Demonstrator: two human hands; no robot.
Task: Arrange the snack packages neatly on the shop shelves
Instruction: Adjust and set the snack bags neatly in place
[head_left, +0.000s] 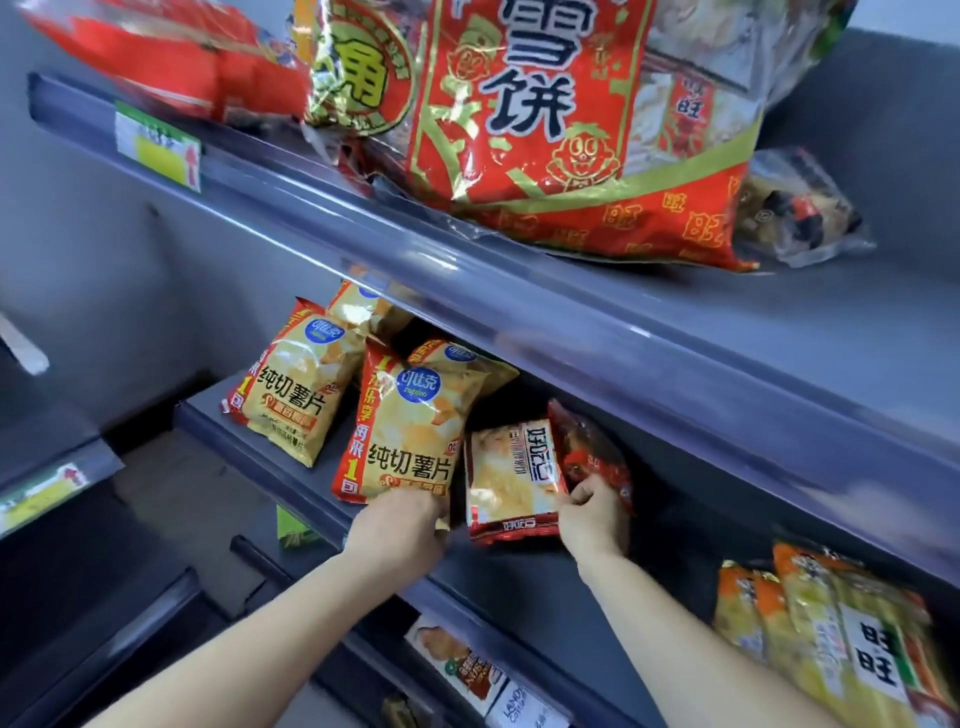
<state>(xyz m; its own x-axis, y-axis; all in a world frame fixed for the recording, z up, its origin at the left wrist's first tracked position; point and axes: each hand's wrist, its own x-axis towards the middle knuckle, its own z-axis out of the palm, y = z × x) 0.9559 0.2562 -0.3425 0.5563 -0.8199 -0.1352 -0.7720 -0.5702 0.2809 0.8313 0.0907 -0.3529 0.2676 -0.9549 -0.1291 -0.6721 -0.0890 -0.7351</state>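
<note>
Grey middle shelf (311, 483) holds the snacks, where my left hand (397, 530) curls its fingers (423, 506) round the bottom of 1 yellow crisp bag (410, 441) and my right hand (595, 517) pinches the lower right edge of the upright pale packet (511, 475) standing between them, nearer my right.

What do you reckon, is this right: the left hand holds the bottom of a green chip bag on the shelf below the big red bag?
Not quite. The head view shows the left hand holding the bottom of a yellow chip bag, not green, on the shelf below the big red bag.
</note>
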